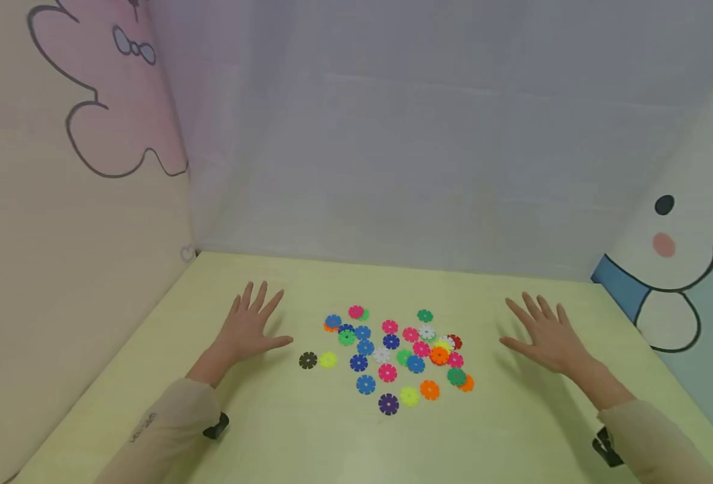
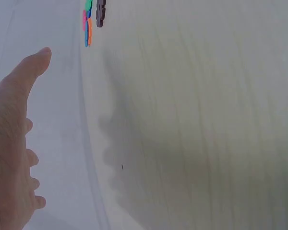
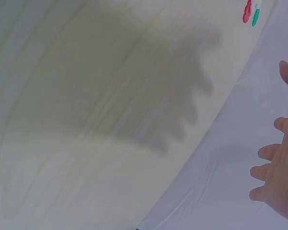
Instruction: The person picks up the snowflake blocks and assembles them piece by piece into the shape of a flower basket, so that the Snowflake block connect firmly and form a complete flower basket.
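Many flat notched plastic discs lie scattered mid-table in the head view, among them a black disc (image 1: 308, 360), a purple disc (image 1: 389, 404) and a green disc (image 1: 456, 376); some overlap. My left hand (image 1: 247, 333) is left of them, fingers spread, holding nothing, its thumb nearest the black disc. On the right side my right hand (image 1: 546, 336) is spread too, holding nothing. The left wrist view has the left hand (image 2: 12, 129) raised above the table, with the black disc (image 2: 101, 12) near the top. The right wrist view shows the right hand (image 3: 281, 158) above its shadow.
The pale table (image 1: 308, 444) meets a hanging white sheet (image 1: 392, 148) at its back edge. Cartoon-printed sheets stand along the left (image 1: 78, 235) and right (image 1: 689, 269) sides. Small black objects are attached near both sleeve cuffs.
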Action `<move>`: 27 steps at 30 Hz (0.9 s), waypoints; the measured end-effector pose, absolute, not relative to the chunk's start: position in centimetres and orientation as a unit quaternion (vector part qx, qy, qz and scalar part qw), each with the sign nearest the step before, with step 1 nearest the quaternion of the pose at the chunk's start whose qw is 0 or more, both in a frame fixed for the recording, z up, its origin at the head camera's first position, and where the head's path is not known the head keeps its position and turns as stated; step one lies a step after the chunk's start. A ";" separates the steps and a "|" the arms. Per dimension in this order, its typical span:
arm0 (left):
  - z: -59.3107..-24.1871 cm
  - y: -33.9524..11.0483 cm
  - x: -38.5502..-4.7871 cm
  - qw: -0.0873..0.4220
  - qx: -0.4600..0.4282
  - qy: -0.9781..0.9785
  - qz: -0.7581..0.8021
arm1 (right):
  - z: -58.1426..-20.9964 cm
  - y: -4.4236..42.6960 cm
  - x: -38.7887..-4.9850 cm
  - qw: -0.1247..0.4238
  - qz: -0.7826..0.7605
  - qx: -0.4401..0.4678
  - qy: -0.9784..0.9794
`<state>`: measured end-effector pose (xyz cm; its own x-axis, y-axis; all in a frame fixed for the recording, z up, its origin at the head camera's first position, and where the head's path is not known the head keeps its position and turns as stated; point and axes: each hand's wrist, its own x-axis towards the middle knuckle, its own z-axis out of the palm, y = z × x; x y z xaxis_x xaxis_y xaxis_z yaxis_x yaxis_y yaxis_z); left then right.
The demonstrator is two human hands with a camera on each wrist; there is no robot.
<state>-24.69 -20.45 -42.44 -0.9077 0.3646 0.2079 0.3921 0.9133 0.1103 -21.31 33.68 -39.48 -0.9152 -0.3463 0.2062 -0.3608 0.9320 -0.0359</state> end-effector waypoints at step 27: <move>-41.7 -12.5 -23.3 -0.009 -0.245 -0.943 -0.226 | -39.1 28.6 -21.7 0.089 0.168 0.257 -0.947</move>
<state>-23.35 -12.52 -41.68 -0.8797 0.4663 0.0933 0.4579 0.7777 0.4307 -21.66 28.61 -39.13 -0.8522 -0.4568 0.2553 -0.5167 0.8113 -0.2734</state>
